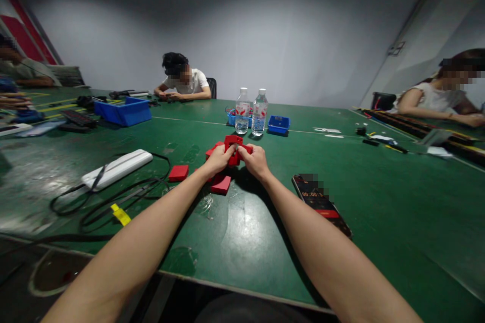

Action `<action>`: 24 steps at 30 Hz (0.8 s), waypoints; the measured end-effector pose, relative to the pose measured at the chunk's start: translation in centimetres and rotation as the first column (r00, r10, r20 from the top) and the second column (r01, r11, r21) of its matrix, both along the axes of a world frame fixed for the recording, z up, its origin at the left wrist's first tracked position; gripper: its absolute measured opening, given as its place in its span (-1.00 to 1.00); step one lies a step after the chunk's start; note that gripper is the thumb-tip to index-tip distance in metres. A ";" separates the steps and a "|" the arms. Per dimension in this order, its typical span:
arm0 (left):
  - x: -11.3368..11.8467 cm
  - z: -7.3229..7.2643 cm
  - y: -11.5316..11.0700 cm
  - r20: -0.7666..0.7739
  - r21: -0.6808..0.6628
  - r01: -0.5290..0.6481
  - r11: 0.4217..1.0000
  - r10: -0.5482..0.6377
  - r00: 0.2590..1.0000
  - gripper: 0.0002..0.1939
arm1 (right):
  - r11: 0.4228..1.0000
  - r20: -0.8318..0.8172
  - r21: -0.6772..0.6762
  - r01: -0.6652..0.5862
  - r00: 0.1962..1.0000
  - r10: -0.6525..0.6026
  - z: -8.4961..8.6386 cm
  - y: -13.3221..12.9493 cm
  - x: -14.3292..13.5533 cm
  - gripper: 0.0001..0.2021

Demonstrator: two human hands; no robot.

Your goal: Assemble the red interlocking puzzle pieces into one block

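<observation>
A red box-like part (233, 140) with an opening in its side is held up between my two hands, just above the table. My left hand (219, 160) grips it from the left, thumb pressed on its face. From the right, my right hand (256, 162) is closed on the same part, thumb and fingers pinching its edge. Whether a smaller piece is between the thumbs I cannot make out. Near my left wrist lie a red block (179, 173) and another red block (221, 184). More red pieces are partly hidden behind my left hand.
Two water bottles (242, 113) stand beyond my hands, beside a small blue tray (279, 124). A blue bin (123, 112) is farther left. A white power strip (117, 169) with black cables lies left, a phone (321, 207) right. Several people sit around the green table (242, 242).
</observation>
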State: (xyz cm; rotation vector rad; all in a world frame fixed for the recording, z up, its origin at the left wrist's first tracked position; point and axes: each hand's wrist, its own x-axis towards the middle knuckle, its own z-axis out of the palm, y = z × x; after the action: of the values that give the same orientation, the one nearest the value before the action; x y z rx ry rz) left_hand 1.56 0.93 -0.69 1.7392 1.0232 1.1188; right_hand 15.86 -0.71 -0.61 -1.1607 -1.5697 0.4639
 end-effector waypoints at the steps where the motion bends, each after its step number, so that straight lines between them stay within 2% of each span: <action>1: 0.1 0.0 -0.1 0.006 -0.002 -0.004 1.000 0.004 1.000 -0.49 | 1.000 0.005 0.007 0.019 1.000 -0.019 0.1 -0.1 -0.1 -0.64; 5: 0.1 0.2 -0.1 -0.028 0.045 -0.073 0.996 0.075 0.997 -0.50 | 0.998 0.014 0.026 0.061 0.998 -0.061 0.3 -0.2 -0.2 -0.65; 12: -0.6 0.7 0.4 -0.155 0.121 -0.102 0.987 0.121 0.980 -0.54 | 1.000 0.011 -0.002 -0.008 1.000 0.008 0.3 -0.1 0.0 -0.64; 17: -0.7 1.1 0.2 -0.182 0.115 -0.108 0.987 0.128 0.975 -0.57 | 1.000 0.027 -0.016 -0.016 1.000 0.016 0.3 -0.2 0.1 -0.64; 24: -0.4 1.8 -0.3 -0.231 0.204 -0.192 0.960 0.238 0.943 -0.63 | 0.998 0.047 0.037 0.048 0.998 -0.050 0.5 -0.4 -0.2 -0.65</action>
State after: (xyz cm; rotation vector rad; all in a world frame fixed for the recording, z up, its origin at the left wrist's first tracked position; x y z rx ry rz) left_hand 1.19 0.58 1.11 1.9885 1.3317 1.1743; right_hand 15.68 -1.08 -0.09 -1.1872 -1.5808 0.3769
